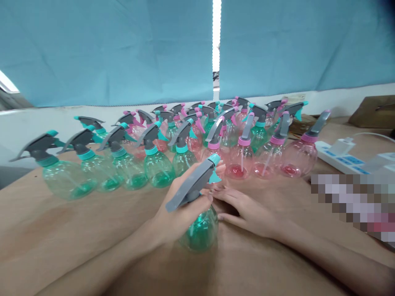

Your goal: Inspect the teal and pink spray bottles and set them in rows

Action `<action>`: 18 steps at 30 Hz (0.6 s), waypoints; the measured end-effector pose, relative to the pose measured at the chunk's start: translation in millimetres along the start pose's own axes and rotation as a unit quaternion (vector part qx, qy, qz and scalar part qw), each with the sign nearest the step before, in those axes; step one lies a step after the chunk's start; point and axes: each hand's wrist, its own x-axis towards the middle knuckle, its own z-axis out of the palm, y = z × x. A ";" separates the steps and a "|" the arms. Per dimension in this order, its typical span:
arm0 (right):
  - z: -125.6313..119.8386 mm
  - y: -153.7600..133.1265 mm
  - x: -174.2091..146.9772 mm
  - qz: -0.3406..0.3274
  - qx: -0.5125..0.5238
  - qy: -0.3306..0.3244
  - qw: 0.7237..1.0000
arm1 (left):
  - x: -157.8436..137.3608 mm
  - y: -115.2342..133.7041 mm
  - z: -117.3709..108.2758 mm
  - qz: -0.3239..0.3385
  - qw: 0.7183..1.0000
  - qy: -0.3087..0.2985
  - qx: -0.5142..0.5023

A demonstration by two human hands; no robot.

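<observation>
One slip of the left hand (181,205) clasping the green spray bottle (200,234) could topple it, the right hand's (251,211) grip unclear

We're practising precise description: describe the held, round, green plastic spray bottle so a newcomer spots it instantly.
On the brown tabletop, before rows of round green and pink plastic spray bottles, find the bare left hand. It grips the green bottle just below its grey spray head. Unlike its neighbours, this bottle is held and nearest the camera.
</observation>
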 end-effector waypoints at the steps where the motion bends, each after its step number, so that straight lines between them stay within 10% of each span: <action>1: -0.2 -0.2 0.1 0.000 0.000 -0.002 1.000 | 0.0 -1.0 -0.2 0.003 1.000 -0.012 -0.006; 18: 0.3 0.8 0.5 -0.016 -0.013 -0.001 1.000 | 3.5 1.2 -0.2 0.035 0.997 -0.034 -0.060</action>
